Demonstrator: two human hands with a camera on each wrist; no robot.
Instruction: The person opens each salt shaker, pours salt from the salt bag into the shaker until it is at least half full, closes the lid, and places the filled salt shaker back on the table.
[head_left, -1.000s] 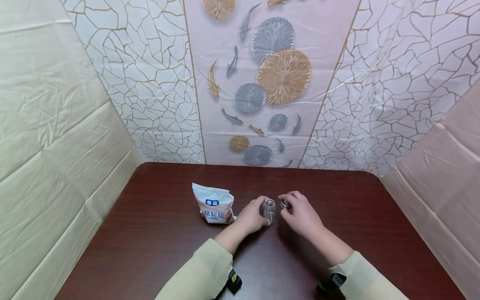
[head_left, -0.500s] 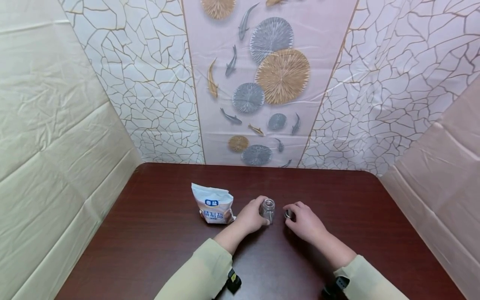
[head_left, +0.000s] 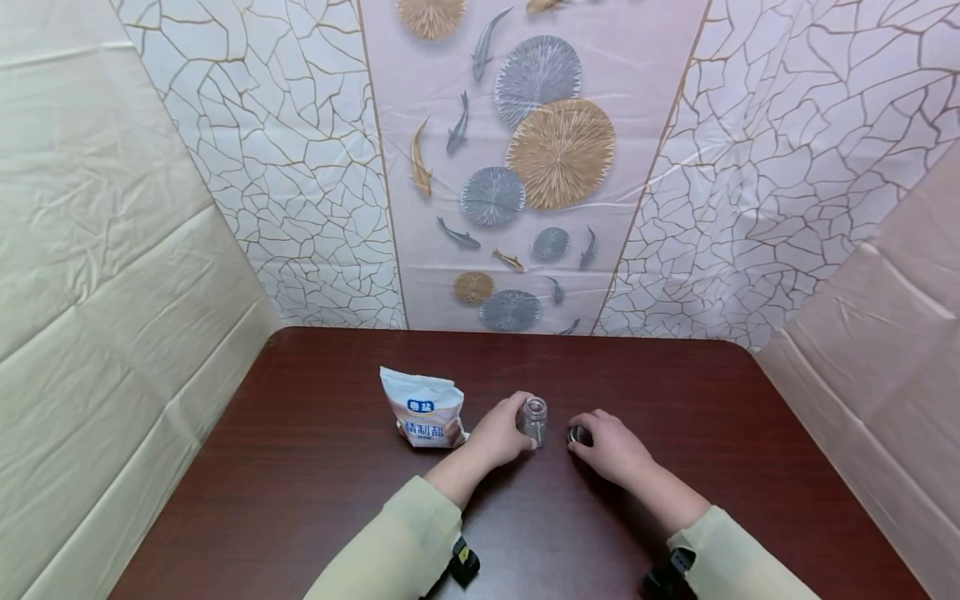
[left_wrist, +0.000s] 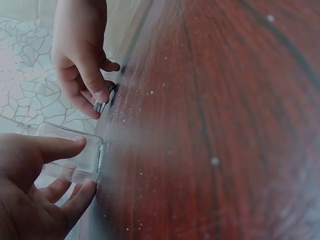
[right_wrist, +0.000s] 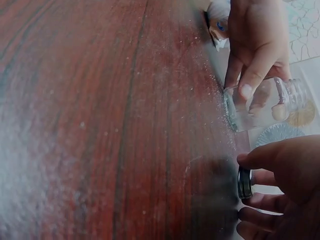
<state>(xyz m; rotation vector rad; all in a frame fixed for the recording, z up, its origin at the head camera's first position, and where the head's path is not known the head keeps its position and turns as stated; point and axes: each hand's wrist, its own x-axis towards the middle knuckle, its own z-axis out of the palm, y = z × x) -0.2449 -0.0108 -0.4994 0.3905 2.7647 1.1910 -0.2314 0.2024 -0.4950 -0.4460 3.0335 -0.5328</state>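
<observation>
A small clear glass jar [head_left: 535,427] with its top uncovered stands upright on the table. My left hand [head_left: 498,432] grips it from the left, thumb on the near side and fingers round the far side; the left wrist view shows the jar's body [left_wrist: 75,150] between them. To the right, my right hand [head_left: 613,448] pinches a dark, shiny metal lid [right_wrist: 244,182] between thumb and fingers, low at the tabletop. In the right wrist view the lid looks edge-on to me and touches or nearly touches the wood; I cannot tell which.
A white and pinkish bag of salt [head_left: 426,421] with blue lettering stands left of my left hand. The dark red-brown table [head_left: 322,500] has small white specks on it in the wrist views. A patterned cloth [head_left: 555,158] hangs behind the table's far edge.
My right hand has moved slightly right and down with the lid, away from the jar, and lowered it to the tabletop. The left hand and jar have stayed in place.
</observation>
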